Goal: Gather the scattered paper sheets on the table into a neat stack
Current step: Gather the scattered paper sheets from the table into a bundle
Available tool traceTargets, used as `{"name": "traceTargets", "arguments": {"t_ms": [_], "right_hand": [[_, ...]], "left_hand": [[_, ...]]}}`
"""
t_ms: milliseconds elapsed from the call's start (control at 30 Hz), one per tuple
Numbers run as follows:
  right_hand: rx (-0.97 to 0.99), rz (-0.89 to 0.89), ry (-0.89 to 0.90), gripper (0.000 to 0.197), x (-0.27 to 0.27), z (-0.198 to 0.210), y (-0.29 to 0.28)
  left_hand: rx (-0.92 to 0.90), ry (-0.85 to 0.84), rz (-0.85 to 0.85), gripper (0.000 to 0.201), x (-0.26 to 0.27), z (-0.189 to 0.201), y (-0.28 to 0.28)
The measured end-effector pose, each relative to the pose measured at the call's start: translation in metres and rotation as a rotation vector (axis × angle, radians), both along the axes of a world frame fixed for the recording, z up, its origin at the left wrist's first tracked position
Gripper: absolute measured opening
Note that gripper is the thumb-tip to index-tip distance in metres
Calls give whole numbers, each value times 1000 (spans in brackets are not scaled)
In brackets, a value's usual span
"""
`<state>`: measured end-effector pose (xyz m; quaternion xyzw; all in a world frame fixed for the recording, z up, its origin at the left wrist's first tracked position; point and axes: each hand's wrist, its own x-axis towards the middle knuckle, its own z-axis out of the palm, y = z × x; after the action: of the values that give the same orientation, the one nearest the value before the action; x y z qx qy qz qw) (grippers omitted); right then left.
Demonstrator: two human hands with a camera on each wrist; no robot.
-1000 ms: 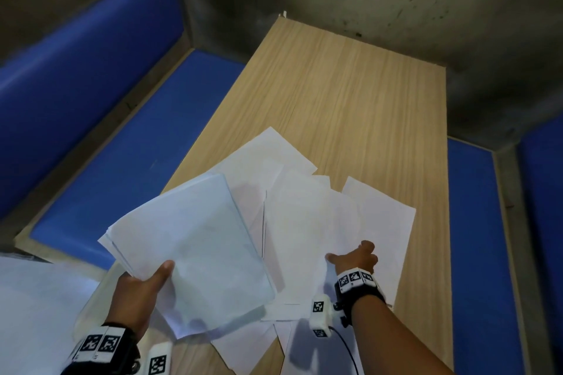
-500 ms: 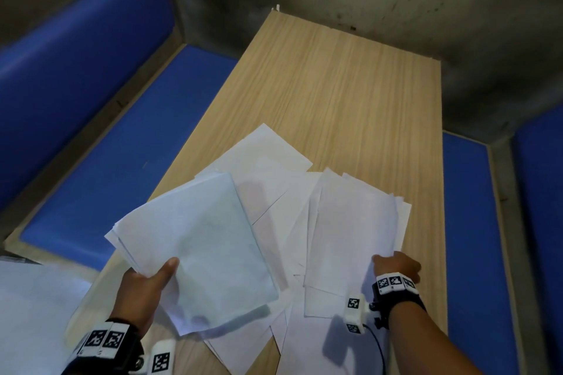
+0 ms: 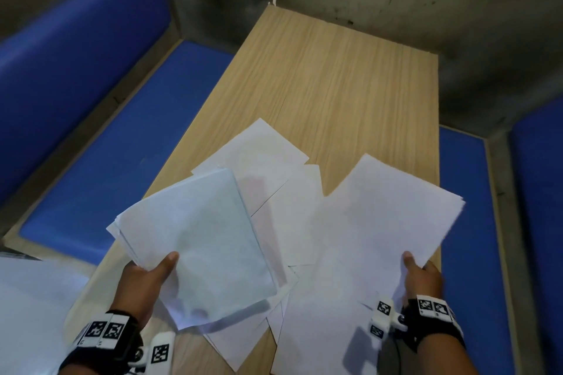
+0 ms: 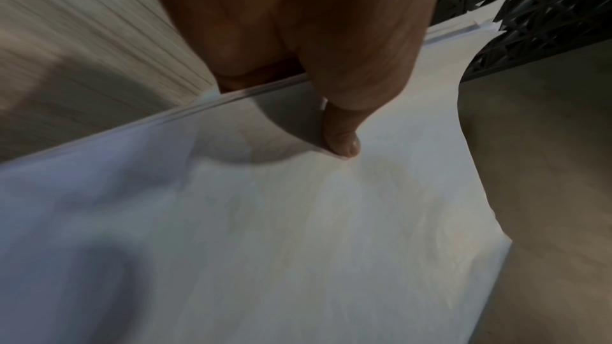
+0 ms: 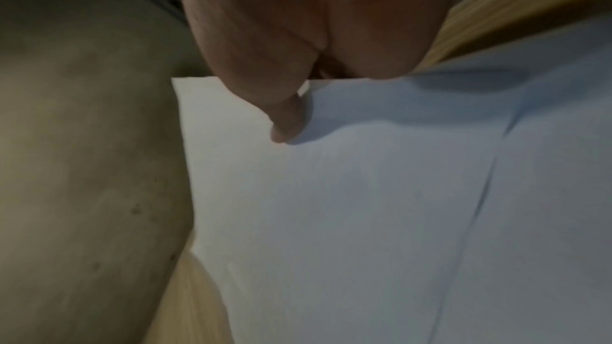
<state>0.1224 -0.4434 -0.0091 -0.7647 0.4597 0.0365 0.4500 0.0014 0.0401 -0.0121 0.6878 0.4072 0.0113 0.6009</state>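
My left hand (image 3: 143,286) shows only its thumb on top of the gathered stack (image 3: 198,246); its fingers are hidden underneath the paper. Same on the right hand (image 3: 422,278), fingers lost behind the lifted sheets (image 3: 387,213), and I can't count how many it holds. The loose sheets (image 3: 268,158) on the surface (image 3: 335,76) are partly covered by both bundles. The lower edge cuts off the nearest sheets and both forearms. The right wrist view is blurred; paper edges there are soft.
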Motion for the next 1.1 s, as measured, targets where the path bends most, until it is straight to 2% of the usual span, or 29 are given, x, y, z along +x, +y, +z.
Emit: {"name": "traceTargets", "arguments": {"t_ms": [133,233,300,433,533,600,833,933,1100], "right_hand": [[11,-86,11,42,-29,14,-19],[-13,-15,42,34,-49,10,-25],[26,50,73,21,-64,1,-21],[7,165,260,28,-92,-21,-1],[7,197,273,16,-107,-21,16],[8,195,279,19,-111,-20,23],[149,248,172,39,-120,-1,13],[78,365,95,30,-121,25,3],[-67,574,-45,35,-118,75,-13]], "left_hand": [[-7,-4,-10,28,0,0,-4],[-6,-8,-25,23,1,2,-8],[-9,-6,-37,22,2,3,-9],[-3,-3,-46,24,2,4,-12],[-6,-6,-52,30,3,5,-13],[-7,-10,-64,31,3,6,-15],[-33,-17,-78,29,9,11,-20],[-34,5,-86,30,15,13,-20],[-72,-45,-64,32,30,27,-28]]}}
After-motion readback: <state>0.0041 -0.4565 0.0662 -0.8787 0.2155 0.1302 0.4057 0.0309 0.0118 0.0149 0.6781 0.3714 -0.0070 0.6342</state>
